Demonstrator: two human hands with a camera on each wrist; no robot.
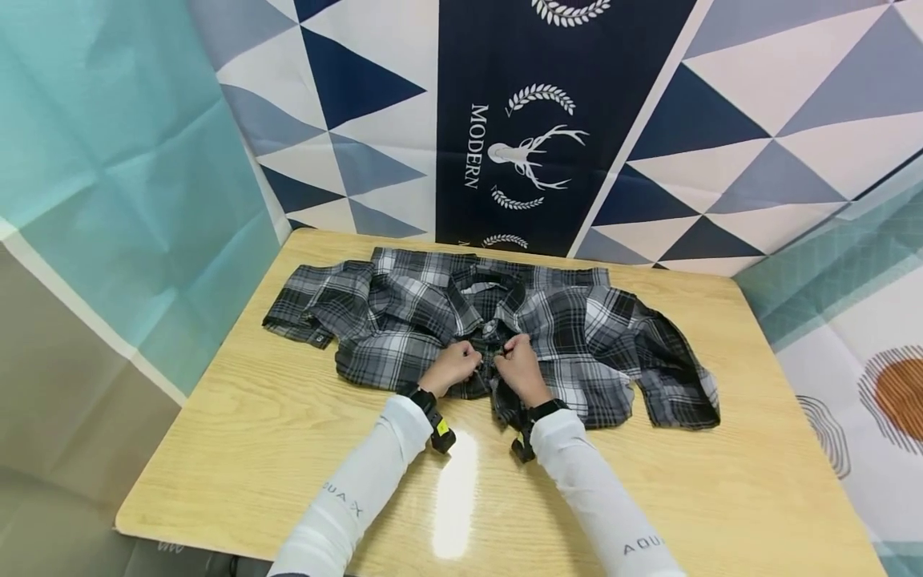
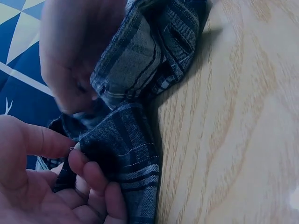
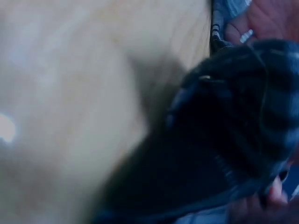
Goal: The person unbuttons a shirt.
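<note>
A grey, black and white plaid shirt (image 1: 562,320) lies spread face up, its collar (image 1: 510,295) toward the far side and its sleeves out to both sides. Just below the collar, my left hand (image 1: 453,365) pinches one front edge between thumb and forefinger. A small pale button (image 2: 76,147) shows at those fingertips in the left wrist view. Close beside it, my right hand (image 1: 521,370) grips the opposite front edge. That flap, with a buttonhole (image 2: 180,37), stands raised and folded over. In the right wrist view, dark cloth (image 3: 187,158) hides most of the right fingers.
The shirt rests on a light wooden table (image 1: 288,449), its near edge below my forearms. Behind the table hangs a patterned cloth (image 1: 375,96) with triangles and a deer head. More cloth hangs at both sides. Each wrist wears a black strap with a small camera.
</note>
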